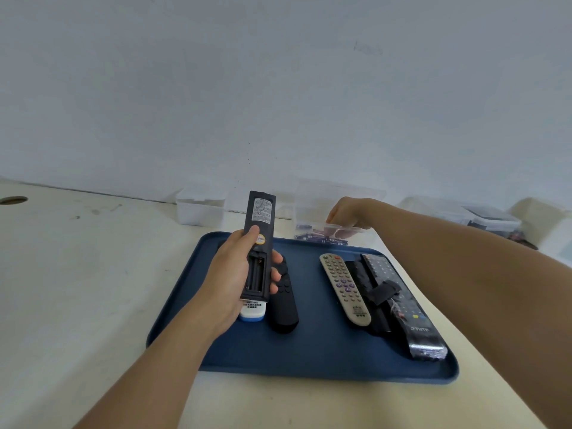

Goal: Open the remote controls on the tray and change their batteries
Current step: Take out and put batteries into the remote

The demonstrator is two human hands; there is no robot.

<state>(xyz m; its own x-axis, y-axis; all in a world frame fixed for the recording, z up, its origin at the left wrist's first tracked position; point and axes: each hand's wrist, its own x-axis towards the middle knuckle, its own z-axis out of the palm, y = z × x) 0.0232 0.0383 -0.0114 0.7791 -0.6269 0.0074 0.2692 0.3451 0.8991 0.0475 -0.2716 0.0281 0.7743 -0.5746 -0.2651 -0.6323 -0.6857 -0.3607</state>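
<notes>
My left hand (230,274) grips a black remote (258,243) above the blue tray (309,351), back side up, its battery bay open and empty. My right hand (348,216) reaches down into a clear plastic box (328,232) of batteries behind the tray; its fingertips are inside the box and I cannot tell whether they hold a battery. On the tray lie a white and blue remote (252,314), a black remote (283,305), a grey remote (345,289), and black remotes (402,305) at the right, one wrapped in plastic.
White and clear storage boxes (201,209) line the wall behind the tray, with more containers (492,219) at the far right. A round hole (13,200) sits in the cream table at far left.
</notes>
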